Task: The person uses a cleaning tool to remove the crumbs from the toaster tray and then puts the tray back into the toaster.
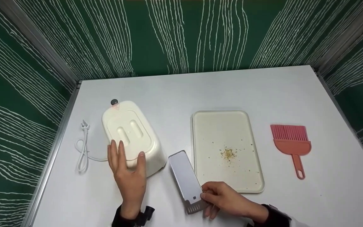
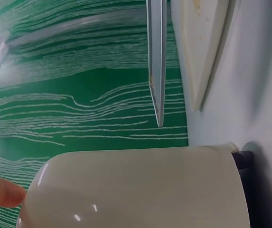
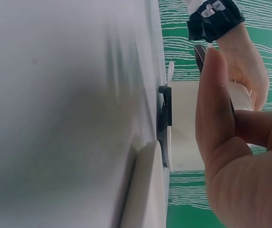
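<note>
A cream toaster (image 1: 151, 157) stands left of centre, its lidded top facing up and a dark knob at its far end. My left hand (image 1: 129, 181) rests on the near end of the toaster with fingers spread and straight. In my right hand (image 1: 227, 198) a flat grey metal crumb tray (image 1: 186, 176) is pinched at its near, slotted end between thumb and fingers. It is held tilted above the table, beside a cream rectangular tray (image 1: 222, 126). A small heap of yellowish crumbs (image 1: 228, 154) lies on that rectangular tray, with specks scattered round it.
A red dustpan (image 1: 291, 147) with a pink brush (image 1: 289, 132) lies right of the rectangular tray. Left of the toaster, its white power cord (image 1: 84, 148) is bundled on the white table (image 1: 169, 94). Green panels with white lines (image 1: 187, 37) enclose the far side and flanks.
</note>
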`<state>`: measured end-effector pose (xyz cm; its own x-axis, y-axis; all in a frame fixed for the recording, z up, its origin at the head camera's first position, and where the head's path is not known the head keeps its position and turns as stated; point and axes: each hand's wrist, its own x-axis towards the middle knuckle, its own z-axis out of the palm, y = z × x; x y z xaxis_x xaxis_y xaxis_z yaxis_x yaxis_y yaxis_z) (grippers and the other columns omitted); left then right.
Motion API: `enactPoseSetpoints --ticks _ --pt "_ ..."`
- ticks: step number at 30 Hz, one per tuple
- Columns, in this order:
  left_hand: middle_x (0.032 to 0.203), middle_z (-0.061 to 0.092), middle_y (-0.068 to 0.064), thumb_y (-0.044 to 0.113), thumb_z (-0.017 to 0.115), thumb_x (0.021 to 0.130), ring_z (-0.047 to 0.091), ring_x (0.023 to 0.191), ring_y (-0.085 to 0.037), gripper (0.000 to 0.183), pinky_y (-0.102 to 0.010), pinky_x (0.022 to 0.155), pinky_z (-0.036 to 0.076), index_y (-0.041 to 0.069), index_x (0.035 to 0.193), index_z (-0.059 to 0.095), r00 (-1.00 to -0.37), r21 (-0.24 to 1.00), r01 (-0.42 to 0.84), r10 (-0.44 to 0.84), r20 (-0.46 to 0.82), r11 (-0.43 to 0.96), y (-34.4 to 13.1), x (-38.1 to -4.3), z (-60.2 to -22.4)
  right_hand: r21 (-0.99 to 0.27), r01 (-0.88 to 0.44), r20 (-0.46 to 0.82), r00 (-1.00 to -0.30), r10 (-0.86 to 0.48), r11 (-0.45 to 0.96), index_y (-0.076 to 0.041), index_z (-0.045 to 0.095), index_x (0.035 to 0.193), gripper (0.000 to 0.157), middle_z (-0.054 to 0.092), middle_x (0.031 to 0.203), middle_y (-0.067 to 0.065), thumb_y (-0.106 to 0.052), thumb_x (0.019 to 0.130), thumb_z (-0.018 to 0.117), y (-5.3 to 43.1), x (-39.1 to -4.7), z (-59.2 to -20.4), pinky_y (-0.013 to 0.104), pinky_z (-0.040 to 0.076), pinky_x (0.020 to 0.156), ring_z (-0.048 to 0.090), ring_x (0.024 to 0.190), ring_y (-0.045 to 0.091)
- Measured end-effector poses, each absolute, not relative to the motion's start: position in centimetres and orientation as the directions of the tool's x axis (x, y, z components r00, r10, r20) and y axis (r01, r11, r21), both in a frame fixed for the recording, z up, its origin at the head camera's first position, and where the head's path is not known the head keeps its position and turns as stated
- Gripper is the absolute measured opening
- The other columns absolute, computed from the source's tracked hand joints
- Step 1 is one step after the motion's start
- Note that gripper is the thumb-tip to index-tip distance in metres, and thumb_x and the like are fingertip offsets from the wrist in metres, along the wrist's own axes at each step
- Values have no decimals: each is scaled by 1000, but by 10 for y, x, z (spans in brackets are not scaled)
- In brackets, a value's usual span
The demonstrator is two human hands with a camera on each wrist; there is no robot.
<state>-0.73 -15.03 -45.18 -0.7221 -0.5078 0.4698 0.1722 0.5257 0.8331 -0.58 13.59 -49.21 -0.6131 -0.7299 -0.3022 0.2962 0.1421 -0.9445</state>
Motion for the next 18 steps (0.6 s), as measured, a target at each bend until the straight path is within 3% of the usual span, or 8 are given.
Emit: enactPoseSetpoints --ticks 4,10,18 --pt "166 27 -27 1 79 89 14 156 -46 71 -62 124 15 -15 150 44 -724 837 158 -515 458 523 -152 -7 -453 -939 316 -309 -591 -745 138 5 61 107 12 73 83 24 -6 107 57 133 -5 -494 37 62 56 73 64 18" --pt "167 23 -27 4 81 90 14 156 -42 75 -58 123 18 -16 150 40 -736 858 139 -528 424 495 -155 -6 -453 -943 300 -296 -570 -766 141 5 61 107 12 72 84 24 -7 107 57 129 -4 -497 53 59 57 71 61 14" --pt "167 25 -25 4 81 88 19 155 -40 75 -47 124 22 -18 148 42 -734 863 132 -536 416 488 -155 -5 -453 -927 340 -325 -525 -786 156 3 60 104 10 72 80 20 -7 106 57 123 -3 -503 38 61 54 71 61 13"
